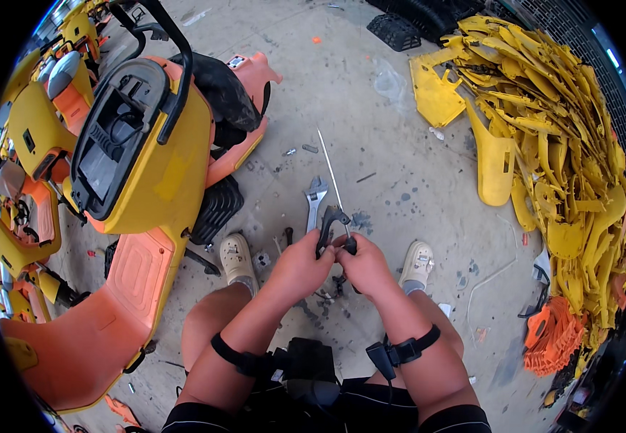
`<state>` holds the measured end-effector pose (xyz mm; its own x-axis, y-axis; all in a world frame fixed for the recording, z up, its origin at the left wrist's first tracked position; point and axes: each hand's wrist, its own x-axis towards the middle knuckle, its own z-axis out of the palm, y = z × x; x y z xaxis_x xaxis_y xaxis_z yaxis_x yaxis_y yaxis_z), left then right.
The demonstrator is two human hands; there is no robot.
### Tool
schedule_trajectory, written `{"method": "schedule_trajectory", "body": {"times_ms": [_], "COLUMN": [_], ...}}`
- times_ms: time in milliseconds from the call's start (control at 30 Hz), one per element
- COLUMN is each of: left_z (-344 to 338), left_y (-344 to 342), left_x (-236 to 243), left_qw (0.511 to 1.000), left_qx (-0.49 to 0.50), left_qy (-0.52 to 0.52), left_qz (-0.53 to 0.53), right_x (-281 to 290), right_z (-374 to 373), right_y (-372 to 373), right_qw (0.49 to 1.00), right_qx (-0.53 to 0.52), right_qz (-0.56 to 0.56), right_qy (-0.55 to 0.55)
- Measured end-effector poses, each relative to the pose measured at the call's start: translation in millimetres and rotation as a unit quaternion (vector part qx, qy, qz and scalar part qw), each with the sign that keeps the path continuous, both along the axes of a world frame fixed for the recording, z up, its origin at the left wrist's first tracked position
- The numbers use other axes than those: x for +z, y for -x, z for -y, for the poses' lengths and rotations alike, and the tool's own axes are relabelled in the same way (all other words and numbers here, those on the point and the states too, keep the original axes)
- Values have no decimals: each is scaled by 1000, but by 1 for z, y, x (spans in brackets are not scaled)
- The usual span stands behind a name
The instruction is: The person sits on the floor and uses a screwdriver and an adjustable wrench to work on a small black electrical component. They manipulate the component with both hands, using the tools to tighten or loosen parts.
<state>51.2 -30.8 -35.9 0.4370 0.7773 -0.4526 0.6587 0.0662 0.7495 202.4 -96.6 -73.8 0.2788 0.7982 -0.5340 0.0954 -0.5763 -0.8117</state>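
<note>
Left hand [303, 265]: fingers closed, pinching lower end of black curved part [335, 216]. Right hand [363, 263]: fingers closed round dark handle [350, 246]. Thin metal rod [329, 169] runs forward past curved part; whether through it, cannot tell. Hands nearly touching, part above floor [439, 209] between pale shoes [417, 263], likely bracing part against rod. Adjustable wrench [313, 203] on floor just beyond left hand, probably for easy reach. Yellow-orange scooter [172, 177] toward floor's left edge; yellow panels [580, 166] heaped along right edge, perhaps sorted by colour.
</note>
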Motion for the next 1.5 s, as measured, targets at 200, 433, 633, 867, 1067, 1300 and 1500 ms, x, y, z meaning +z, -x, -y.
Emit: {"method": "schedule_trajectory", "body": {"times_ms": [200, 433, 633, 867, 1067, 1300, 1500], "left_z": [1, -3, -9, -18, -21, -22, -22], "left_y": [-2, -4, -15, -24, -26, -26, -29], "left_x": [10, 9, 5, -3, -7, -9, -4], "left_qw": [1000, 999, 998, 999, 999, 999, 999], "left_qx": [-18, -34, -37, -40, -42, -39, -48], "left_qy": [2, -10, -12, -25, -29, -34, -18], "left_qz": [-15, -30, -41, -8, 0, 2, -16], "right_x": [-8, 1, -7, -9, -1, -3, -5], "right_z": [3, 1, -8, -16, -20, -20, -17], "right_y": [1, -4, -10, -16, -21, -21, -22], "right_qw": [1000, 1000, 1000, 999, 999, 1000, 1000], "right_qx": [-12, -4, -8, -31, -27, -22, -27], "right_qz": [3, 11, 8, -4, -15, 1, 0], "right_qy": [-7, 0, 3, 9, 16, 21, 14]}}
